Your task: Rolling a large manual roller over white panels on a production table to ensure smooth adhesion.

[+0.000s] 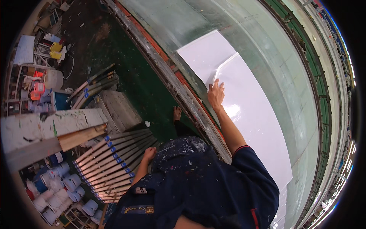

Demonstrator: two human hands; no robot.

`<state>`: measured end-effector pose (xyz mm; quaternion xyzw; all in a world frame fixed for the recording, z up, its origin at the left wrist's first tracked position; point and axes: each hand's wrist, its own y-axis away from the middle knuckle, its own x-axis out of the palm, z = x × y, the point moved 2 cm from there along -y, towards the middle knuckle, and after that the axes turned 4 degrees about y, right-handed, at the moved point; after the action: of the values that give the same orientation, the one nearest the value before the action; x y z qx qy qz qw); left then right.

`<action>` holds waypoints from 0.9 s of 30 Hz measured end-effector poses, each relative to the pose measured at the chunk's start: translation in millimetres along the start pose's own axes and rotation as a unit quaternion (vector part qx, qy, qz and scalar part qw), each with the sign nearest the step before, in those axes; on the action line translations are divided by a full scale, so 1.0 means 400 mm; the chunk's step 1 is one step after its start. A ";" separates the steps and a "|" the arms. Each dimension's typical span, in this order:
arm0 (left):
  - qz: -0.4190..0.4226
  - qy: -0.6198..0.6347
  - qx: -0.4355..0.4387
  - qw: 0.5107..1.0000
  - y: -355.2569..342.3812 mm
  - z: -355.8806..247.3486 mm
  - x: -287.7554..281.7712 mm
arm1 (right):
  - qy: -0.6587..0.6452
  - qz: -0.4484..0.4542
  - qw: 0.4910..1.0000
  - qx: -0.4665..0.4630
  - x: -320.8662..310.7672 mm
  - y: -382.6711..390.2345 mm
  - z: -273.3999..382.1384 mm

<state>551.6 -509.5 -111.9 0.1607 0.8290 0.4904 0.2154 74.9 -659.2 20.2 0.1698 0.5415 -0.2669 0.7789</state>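
Two glossy white sheets lie on the large curved, pale green surface point(284, 82), a smaller far sheet point(202, 47) and a long near sheet point(251, 114) that laps over it. The long sheet's far edge bends up slightly near its left corner. There my right hand point(216, 94) has its fingers and thumb at the edge, apparently gripping it; the fingertips partly hide the contact. Low at my left side, my left hand point(150, 153) is closed with curled fingers, beside a row of long slats point(110, 164). Whatever it may hold is hidden.
A metal and orange rail point(167, 63) borders the curved surface on its left. Behind the slats stand a paint-marked white beam point(49, 124) and a grey block point(120, 108). White buckets point(72, 181) crowd the lower left. Dark green floor point(143, 82) runs alongside the rail.
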 end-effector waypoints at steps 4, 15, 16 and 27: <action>-0.095 0.148 0.038 0.984 -0.062 -0.296 -0.122 | 0.019 -0.043 0.998 -0.037 0.072 -0.096 0.037; 0.063 0.115 0.360 0.924 -0.138 -1.034 -0.041 | 0.005 -0.044 0.997 0.058 0.084 -0.174 0.080; 0.085 0.095 0.379 0.917 -0.180 -1.093 -0.021 | 0.010 -0.046 0.997 0.067 0.074 -0.175 0.079; 0.024 -0.276 0.434 0.857 -0.378 -1.459 0.211 | -0.078 -0.244 0.858 0.444 -0.018 0.053 -0.066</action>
<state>170.7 -974.1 -13.1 0.3865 0.8600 0.0215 0.3324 66.0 -626.1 16.9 0.3385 0.3269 -0.6731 0.5705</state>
